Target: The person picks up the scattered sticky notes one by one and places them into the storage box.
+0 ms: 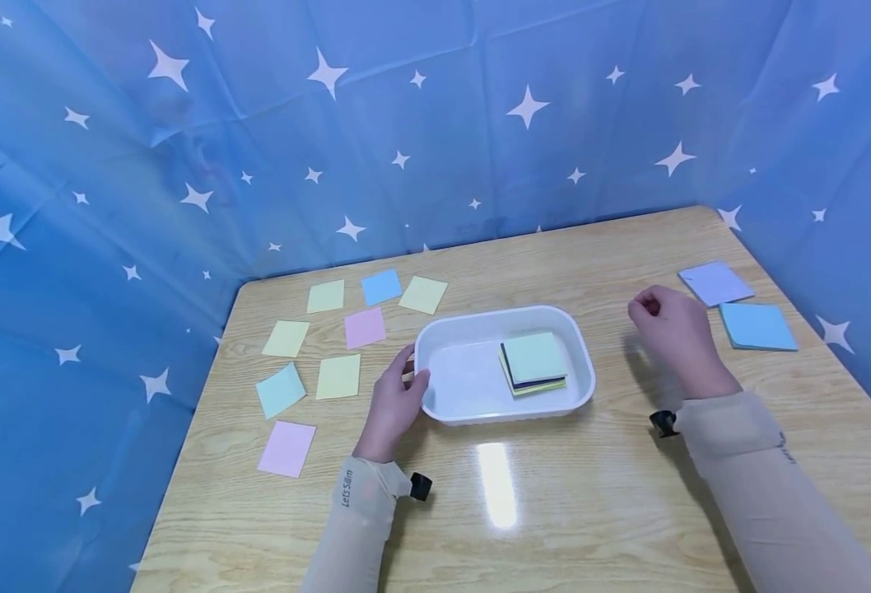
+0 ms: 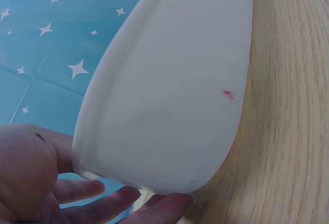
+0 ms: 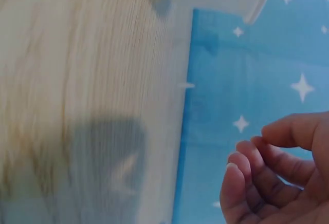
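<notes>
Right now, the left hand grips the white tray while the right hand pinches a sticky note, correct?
Not quite: the right hand holds nothing, as the right wrist view shows. The left hand does grip the white tray.

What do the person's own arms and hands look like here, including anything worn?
The left hand and right hand are bare, without gloves. The left sleeve and right sleeve are long and pale beige, with dark lettering near each cuff. A small black device shows at each wrist, the left device and the right device. No cables show.
</notes>
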